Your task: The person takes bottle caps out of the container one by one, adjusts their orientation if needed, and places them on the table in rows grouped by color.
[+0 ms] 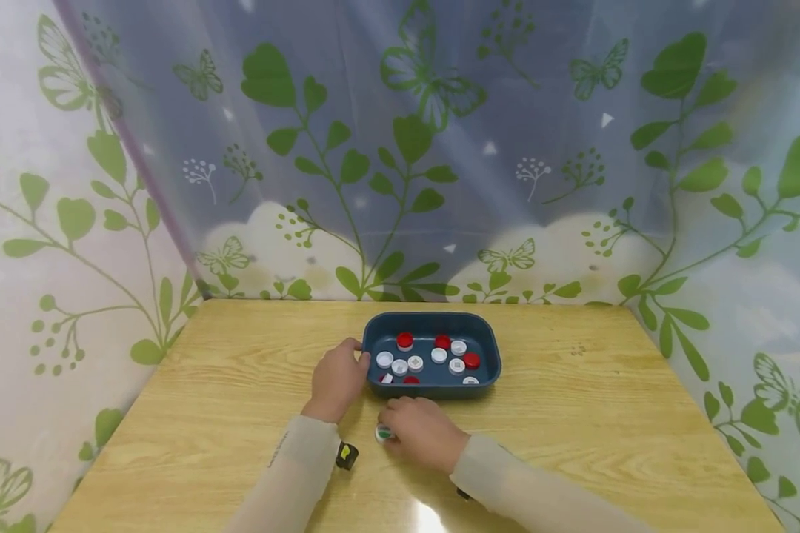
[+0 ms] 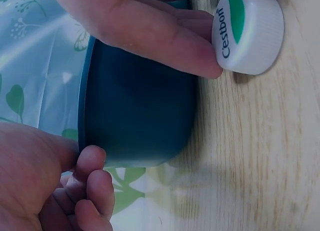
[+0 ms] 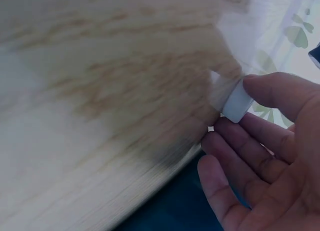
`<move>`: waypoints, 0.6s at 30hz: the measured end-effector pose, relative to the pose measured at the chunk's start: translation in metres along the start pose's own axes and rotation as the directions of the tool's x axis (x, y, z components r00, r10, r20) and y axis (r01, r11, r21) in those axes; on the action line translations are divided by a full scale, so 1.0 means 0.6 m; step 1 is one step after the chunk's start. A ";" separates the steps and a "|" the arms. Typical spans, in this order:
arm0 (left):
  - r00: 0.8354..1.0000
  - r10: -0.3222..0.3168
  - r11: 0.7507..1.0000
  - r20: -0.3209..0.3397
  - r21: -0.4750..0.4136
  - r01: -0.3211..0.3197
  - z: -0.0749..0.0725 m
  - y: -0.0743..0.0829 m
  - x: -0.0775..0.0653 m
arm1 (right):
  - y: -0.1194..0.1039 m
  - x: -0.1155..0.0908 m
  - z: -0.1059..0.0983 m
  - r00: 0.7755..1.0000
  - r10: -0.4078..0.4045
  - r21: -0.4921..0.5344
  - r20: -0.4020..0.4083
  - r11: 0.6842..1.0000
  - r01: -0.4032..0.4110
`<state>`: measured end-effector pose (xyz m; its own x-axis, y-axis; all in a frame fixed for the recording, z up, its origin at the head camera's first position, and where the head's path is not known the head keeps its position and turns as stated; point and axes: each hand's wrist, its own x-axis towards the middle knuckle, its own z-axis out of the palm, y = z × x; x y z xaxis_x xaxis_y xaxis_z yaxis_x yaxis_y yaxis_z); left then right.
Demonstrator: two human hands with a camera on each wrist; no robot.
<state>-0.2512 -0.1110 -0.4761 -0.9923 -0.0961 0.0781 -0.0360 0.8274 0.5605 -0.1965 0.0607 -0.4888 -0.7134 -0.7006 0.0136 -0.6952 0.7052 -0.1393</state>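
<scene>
A dark blue tub (image 1: 433, 392) with rounded corners stands on the table, with red and white bottle caps (image 1: 415, 363) lying inside. My left hand (image 1: 336, 379) grips the tub's left end, its thumb and fingers at the rim, as the left wrist view also shows. In front of the tub, my right hand (image 1: 425, 431) pinches a white bottle cap (image 2: 257, 38) printed with a green mark and the word C'estbon. The cap's ridged side faces away from the fingers in the left wrist view. In the right wrist view, thumb and fingertips hold the cap (image 3: 237, 103) by its edge.
The wooden table (image 1: 573, 429) extends around the tub on every side. Behind it and at both sides hangs a curtain (image 1: 347, 185) patterned with leaves and butterflies. A dark wrist device (image 1: 347, 455) sits at the left sleeve.
</scene>
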 end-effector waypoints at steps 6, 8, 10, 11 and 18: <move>1.000 -0.004 1.000 -0.001 0.000 0.004 0.000 0.000 0.000 | -0.002 0.006 0.002 1.000 0.001 -0.043 -0.005 0.999 -0.001; 1.000 -0.005 1.000 -0.004 -0.004 0.005 0.001 -0.001 0.000 | -0.002 0.008 0.004 1.000 0.003 -0.051 -0.006 0.999 -0.003; 1.000 -0.003 1.000 -0.006 -0.006 0.003 0.002 -0.001 0.000 | -0.003 0.010 0.006 1.000 0.005 -0.052 -0.008 0.999 -0.005; 1.000 -0.003 1.000 -0.008 -0.005 0.003 0.002 -0.001 0.000 | -0.003 0.010 0.007 1.000 0.006 -0.051 -0.008 0.999 -0.007; 1.000 -0.003 1.000 -0.002 -0.013 0.003 0.002 0.001 0.000 | 0.001 0.007 -0.001 1.000 0.011 0.002 -0.012 1.000 -0.011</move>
<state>-0.2514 -0.1098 -0.4768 -0.9919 -0.0996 0.0787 -0.0370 0.8201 0.5711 -0.2002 0.0583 -0.4884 -0.7219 -0.6916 0.0243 -0.6872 0.7124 -0.1419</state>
